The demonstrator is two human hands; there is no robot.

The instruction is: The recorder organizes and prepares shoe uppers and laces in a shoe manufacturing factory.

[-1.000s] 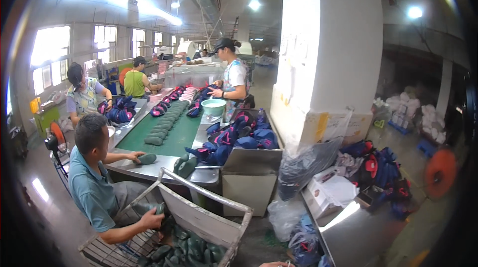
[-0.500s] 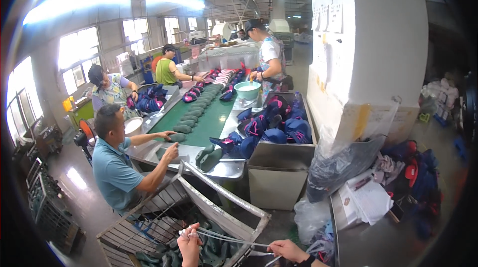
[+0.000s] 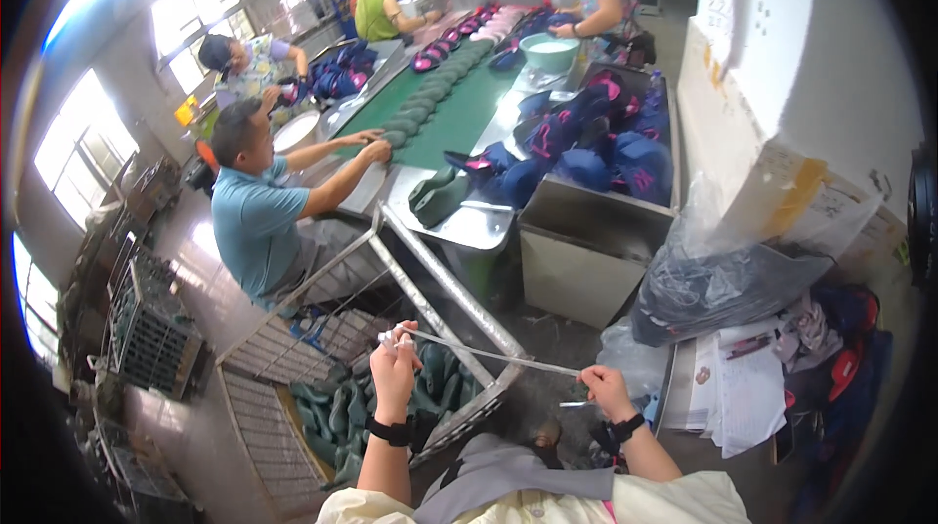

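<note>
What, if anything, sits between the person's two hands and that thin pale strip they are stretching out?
Nothing visible does. The left hand pinches one end of the thin pale strip and the right hand grips the other end, so both touch it directly. The strip runs free in the air above the wire cart of green shoe parts.

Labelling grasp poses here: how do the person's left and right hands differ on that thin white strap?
The left hand is raised higher, above the wire basket of dark green shoe lasts; the right hand sits lower, over the grey floor. The left pinches the thin white strap at its upper end, the right at its lower end. Both wear black wristbands and pull the strap taut.
</note>
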